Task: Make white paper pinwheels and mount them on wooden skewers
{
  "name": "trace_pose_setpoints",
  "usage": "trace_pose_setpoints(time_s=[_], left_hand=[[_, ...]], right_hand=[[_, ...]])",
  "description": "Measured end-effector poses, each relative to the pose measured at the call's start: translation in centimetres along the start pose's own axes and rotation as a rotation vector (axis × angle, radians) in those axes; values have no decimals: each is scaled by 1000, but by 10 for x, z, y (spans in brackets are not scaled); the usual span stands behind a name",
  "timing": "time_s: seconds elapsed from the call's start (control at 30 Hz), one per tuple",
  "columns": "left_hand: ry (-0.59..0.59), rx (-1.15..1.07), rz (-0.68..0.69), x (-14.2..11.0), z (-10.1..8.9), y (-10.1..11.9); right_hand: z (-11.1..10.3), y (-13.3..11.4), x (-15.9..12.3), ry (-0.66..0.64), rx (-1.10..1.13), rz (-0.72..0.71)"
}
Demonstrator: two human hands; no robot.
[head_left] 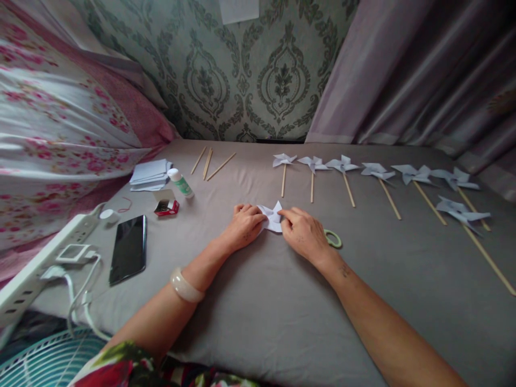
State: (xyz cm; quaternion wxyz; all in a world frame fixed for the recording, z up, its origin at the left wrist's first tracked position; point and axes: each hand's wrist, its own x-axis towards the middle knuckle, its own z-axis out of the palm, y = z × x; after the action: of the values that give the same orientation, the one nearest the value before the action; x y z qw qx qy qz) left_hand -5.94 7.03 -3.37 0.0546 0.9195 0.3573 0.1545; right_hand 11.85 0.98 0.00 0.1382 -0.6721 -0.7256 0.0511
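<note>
A white paper pinwheel head [273,220] lies on the grey cloth in front of me, its blades folded inward and one tip standing up. My left hand [246,226] closes on its left side, fingers curled and the thumb near the middle. From the right, my right hand [304,231] holds it too, with the index fingertip pressed on the paper and the other fingers bent under. Parts of the paper are hidden by the fingers. Just beyond my right wrist shows the green handle of scissors [334,238]; the rest of them is hidden.
Several finished pinwheels [343,164] on sticks lie at the right. Loose wooden sticks [208,164], a paper stack [150,175], a glue bottle [181,184], a small red box [166,207] and a phone [128,250] lie left. A power strip [40,263] with cables borders the left edge.
</note>
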Motion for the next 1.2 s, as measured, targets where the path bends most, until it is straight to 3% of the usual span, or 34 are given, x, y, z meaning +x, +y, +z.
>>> trace_pose_setpoints(time_s=[0.23,0.57,1.2], left_hand=[[8,3,-2,0,1,0],[9,-15,-5,-1,-1,2],[23,-7,-10,-2,-1,2]], right_hand=[[11,-9,2,-74,-41,-89],[11,-12,-3,-88,-156,-142],[11,-13,-2,-119,-190,-162]])
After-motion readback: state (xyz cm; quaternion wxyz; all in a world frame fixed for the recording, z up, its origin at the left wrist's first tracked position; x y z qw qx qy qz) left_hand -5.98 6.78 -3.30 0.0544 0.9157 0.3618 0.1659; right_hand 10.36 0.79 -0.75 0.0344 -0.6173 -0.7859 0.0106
